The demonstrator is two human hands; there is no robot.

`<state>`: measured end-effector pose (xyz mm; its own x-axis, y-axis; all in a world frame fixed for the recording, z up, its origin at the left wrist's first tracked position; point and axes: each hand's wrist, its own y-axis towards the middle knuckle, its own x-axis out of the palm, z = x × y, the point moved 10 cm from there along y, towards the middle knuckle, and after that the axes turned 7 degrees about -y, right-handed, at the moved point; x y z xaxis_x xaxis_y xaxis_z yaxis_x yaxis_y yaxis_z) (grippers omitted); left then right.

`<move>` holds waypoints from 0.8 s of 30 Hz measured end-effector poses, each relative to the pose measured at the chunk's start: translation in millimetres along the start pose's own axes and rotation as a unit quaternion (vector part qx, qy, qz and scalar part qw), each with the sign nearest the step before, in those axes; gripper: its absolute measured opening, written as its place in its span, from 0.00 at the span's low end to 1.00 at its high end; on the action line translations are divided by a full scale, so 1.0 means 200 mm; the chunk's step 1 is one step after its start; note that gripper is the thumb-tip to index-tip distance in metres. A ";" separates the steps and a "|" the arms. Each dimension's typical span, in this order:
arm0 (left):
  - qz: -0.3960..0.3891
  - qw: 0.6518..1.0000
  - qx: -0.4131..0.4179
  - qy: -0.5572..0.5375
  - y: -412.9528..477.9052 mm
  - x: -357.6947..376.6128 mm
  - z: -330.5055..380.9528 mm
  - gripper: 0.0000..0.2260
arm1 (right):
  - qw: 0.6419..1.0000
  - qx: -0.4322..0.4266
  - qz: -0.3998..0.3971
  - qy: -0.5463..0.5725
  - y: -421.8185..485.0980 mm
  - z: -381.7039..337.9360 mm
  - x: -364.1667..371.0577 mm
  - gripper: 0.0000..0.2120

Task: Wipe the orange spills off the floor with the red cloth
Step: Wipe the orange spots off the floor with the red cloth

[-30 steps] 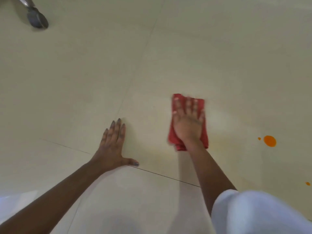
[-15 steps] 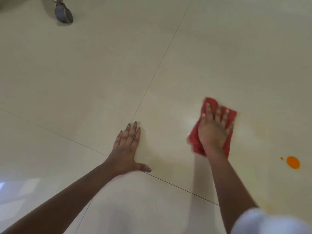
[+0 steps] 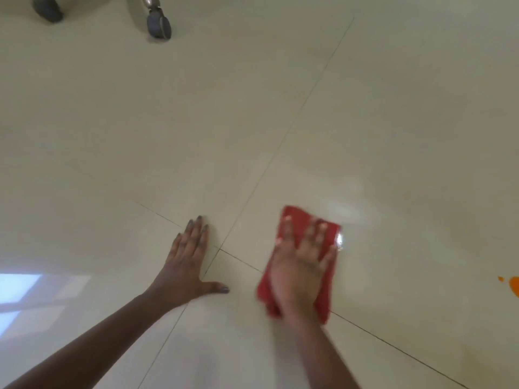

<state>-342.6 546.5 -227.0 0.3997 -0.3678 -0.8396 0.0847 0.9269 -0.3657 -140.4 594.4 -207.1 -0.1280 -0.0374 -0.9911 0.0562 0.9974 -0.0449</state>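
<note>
Folded red fabric cloth (image 3: 298,218) is pressed flat on the glossy cream tiled floor (image 3: 252,108) by the right hand (image 3: 300,265). Fingers are straight and spread on top of it, not curled round it. The cloth is blurred, so a wiping stroke is judged to be in progress. It lies over a grout line, just beside the 4-tile corner, at 5 o'clock of frame centre.

The left hand (image 3: 185,265) is laid flat on the tile at 9 o'clock of the cloth, near but apart. Its fingers are together and its thumb is out. Nothing is held; it is judged to be a brace.

Progress: a wet sheen (image 3: 346,213) is seen at 1 o'clock of the cloth, and no orange is seen round it, so that patch is judged wiped. 1 round orange spill (image 3: 514,289) with 1 small drop (image 3: 501,279) is cut off by the frame edge at 3 o'clock, well apart from the cloth and not yet wiped. Whether more lies out of frame cannot be told.

Containers: none in view.

2 grey caster wheels are noted, at 11 o'clock (image 3: 47,9) and at 12 o'clock (image 3: 158,23), far from both hands.
</note>
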 end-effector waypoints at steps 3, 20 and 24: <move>0.011 1.000 0.001 -0.021 0.00 0.00 -0.01 0.57 | 0.972 -0.231 -0.036 0.005 -0.07 -0.55 0.04 0.24; 0.056 0.997 -0.047 -0.029 -0.22 -0.02 -0.20 0.59 | 0.974 -0.209 -0.078 -0.039 0.31 -0.58 0.10 0.23; 0.028 0.998 -0.046 -0.026 -0.30 0.02 -0.23 0.58 | 0.994 -0.103 -0.022 -0.010 0.02 -0.53 0.08 0.24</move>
<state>-388.5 486.3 -227.0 0.4489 -0.3095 -0.8383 -0.0222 0.9339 -0.3567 -247.6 604.7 -209.1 -0.1061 -0.0813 -0.9910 -0.1531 0.9861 -0.0645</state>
